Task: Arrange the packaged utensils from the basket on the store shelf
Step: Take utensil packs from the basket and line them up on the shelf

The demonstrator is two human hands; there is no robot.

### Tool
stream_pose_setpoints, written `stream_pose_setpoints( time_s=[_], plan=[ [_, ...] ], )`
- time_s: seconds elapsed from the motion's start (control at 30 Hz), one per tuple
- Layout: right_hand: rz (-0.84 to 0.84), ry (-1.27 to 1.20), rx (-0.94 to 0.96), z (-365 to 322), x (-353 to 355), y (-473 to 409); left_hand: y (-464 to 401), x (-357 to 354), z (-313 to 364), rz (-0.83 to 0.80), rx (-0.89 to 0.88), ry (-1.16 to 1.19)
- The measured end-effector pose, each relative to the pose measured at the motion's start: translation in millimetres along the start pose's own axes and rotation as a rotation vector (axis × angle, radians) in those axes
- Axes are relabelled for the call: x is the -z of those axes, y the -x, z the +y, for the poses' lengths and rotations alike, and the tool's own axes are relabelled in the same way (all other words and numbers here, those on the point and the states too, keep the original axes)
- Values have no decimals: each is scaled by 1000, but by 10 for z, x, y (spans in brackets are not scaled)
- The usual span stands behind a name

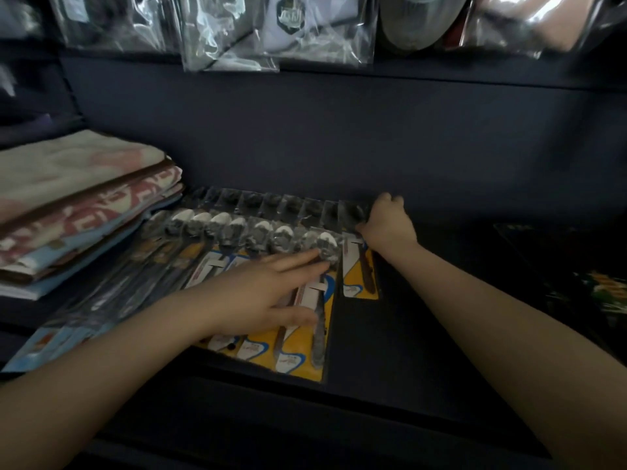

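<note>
Several packaged spoons on yellow-and-white cards lie side by side in two overlapping rows (237, 228) on the dark shelf (390, 334). My left hand (268, 293) lies flat with straight fingers on the front row, its fingertips on the rightmost front package (317, 337). My right hand (386, 222) reaches to the back of the shelf and grips the upper end of the rightmost back-row package (359, 269), fingers curled round its top. No basket is in view.
A stack of folded patterned towels (78, 201) sits at the left of the shelf, touching the spoon rows. Plastic-wrapped goods (271, 28) hang above. A dark package with green print (604, 290) lies at the far right. Bare shelf lies between it and the spoons.
</note>
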State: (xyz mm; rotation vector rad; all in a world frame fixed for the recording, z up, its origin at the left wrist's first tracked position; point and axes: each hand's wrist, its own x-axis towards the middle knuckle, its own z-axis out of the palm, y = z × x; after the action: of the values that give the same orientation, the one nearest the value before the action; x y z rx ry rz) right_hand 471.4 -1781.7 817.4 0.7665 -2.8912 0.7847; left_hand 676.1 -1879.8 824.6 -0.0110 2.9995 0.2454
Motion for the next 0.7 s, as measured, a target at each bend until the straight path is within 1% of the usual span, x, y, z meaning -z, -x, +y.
stream_pose_setpoints(
  time_s=[0.07, 0.1, 0.13, 0.2, 0.23, 0.27, 0.33, 0.47, 0.57, 0.7],
  plan=[
    [53, 110, 230, -76, 100, 136, 101, 10, 2, 69, -21, 22],
    [13, 96, 348, -139, 138, 206, 157, 5, -8, 96, -32, 7],
    [-73, 63, 430, -207, 166, 276, 216, 0, -16, 111, -36, -7],
    [-305, 123, 493, -348, 172, 446, 323, -29, -40, 111, -35, -36],
    [-375, 193, 503, -386, 146, 536, 367, -48, -58, 104, -35, -50],
    [-402, 237, 504, -409, 123, 643, 404, -75, -85, 91, -31, -62],
    [-403, 253, 508, -391, 53, 885, 446, -136, -149, 65, -25, -59],
    [-470, 322, 497, -304, -83, 1168, 435, -216, -234, 111, -75, -100],
    [-447, 329, 449, -279, -72, 1187, 430, -228, -212, 138, -66, -125],
    [-441, 383, 438, -260, -49, 1196, 431, -224, -160, 136, -48, -107]
  ],
)
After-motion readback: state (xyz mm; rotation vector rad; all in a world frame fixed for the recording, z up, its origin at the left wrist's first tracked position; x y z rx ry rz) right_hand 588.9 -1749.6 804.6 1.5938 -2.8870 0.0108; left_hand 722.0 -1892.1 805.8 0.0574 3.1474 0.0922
